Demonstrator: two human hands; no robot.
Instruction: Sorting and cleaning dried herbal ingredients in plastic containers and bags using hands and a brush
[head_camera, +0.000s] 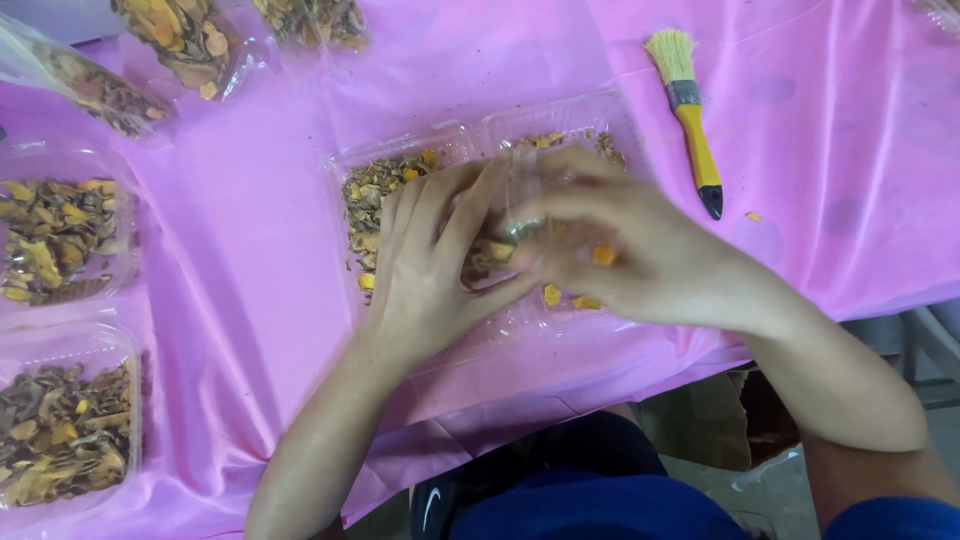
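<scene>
A: Where are the hands?

B: Both sit over the open clear clamshell tray (420, 150) in the middle of the pink-covered desk (260, 270). The left hand (430, 265) lies with fingers stretched flat on the tray's left half, on the dried brown and orange chips (375, 190).

A: And the right hand?

B: The right hand (620, 250) curls over the tray's right half, fingertips drawn together beside the left fingers (what they pinch, I cannot tell).

A: Anything else near the tray?

B: A yellow-handled brush (690, 120) lies to its right, well apart. Two filled clear boxes (60, 240) sit far to its left, and bags of chips (190, 40) lie beyond it.
</scene>
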